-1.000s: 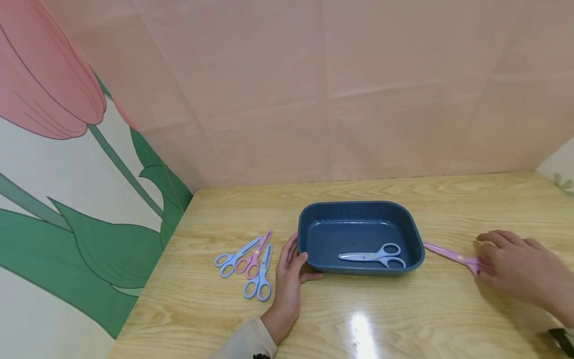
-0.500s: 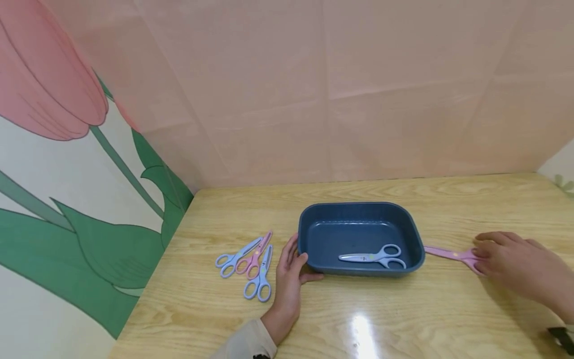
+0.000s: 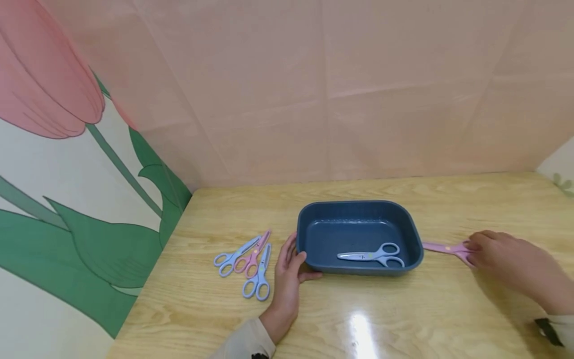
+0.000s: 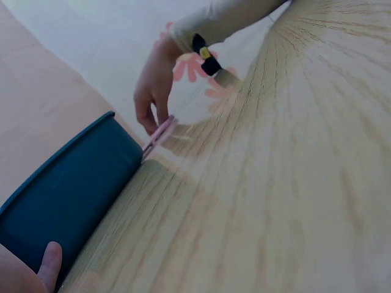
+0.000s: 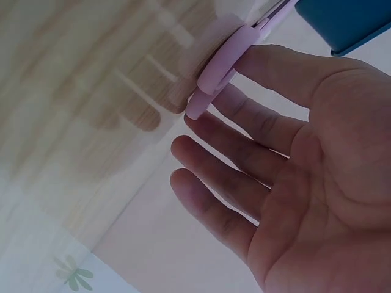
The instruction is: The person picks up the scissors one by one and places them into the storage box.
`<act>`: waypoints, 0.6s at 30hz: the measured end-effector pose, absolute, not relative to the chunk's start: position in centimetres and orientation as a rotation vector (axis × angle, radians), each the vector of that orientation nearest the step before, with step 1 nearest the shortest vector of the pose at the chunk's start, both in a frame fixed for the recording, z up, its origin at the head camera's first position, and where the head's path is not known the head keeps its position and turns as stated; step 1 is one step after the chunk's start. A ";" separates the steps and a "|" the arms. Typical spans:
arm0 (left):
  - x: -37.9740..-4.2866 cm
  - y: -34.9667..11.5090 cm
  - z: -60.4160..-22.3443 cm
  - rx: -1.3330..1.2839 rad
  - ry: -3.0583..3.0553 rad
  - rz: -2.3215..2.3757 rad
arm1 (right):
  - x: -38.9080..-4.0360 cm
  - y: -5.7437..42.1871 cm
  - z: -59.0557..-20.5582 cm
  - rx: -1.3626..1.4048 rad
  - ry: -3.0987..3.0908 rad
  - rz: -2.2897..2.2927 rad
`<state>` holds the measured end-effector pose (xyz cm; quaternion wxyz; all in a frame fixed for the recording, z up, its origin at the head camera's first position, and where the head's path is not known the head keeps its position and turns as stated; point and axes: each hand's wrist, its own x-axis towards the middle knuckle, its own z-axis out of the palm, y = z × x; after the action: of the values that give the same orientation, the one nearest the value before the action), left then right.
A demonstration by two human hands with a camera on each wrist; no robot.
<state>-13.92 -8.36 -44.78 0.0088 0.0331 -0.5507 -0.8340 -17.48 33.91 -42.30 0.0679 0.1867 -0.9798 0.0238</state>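
Note:
A dark blue rectangular plastic bin [image 3: 345, 232] sits on the table with one pair of light blue scissors [image 3: 372, 255] inside. My left hand [image 3: 287, 284] holds the bin's front left corner, its thumb [image 4: 50, 265] along the outer front wall. To the right of the bin, my right hand [image 3: 506, 259] pinches the handle of pink scissors [image 3: 448, 248] between thumb and forefinger, while the other fingers stay spread in the right wrist view. The scissors' blades point left, their tips hidden behind or right at the bin's right wall.
Left of the bin lie three scissors close together: a light blue pair [image 3: 235, 258], another pink pair [image 3: 253, 257] and a second light blue pair [image 3: 259, 279]. The wooden table [image 3: 403, 314] meets a pinkish covering [image 3: 314, 99] at the back and a tulip-patterned panel [image 3: 103, 234] at left.
My right hand has shifted a little left, and the pink scissors have swung round so their blades lie more level. The left hand and bin have stayed in place.

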 end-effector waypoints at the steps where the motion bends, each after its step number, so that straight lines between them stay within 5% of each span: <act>1: -13.9 -8.4 -44.8 0.103 -1.720 -2.604 | -17.6 33.8 -42.2 0.562 -2.955 0.078; 18: -13.9 -8.3 -44.5 0.105 -1.734 -2.597 | -19.0 32.8 -41.5 0.614 -2.991 0.159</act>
<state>-13.87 -8.33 -44.46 0.0084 0.0336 -0.5549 -0.8312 -19.03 32.83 -41.52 0.0422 0.2008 -0.9773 0.0521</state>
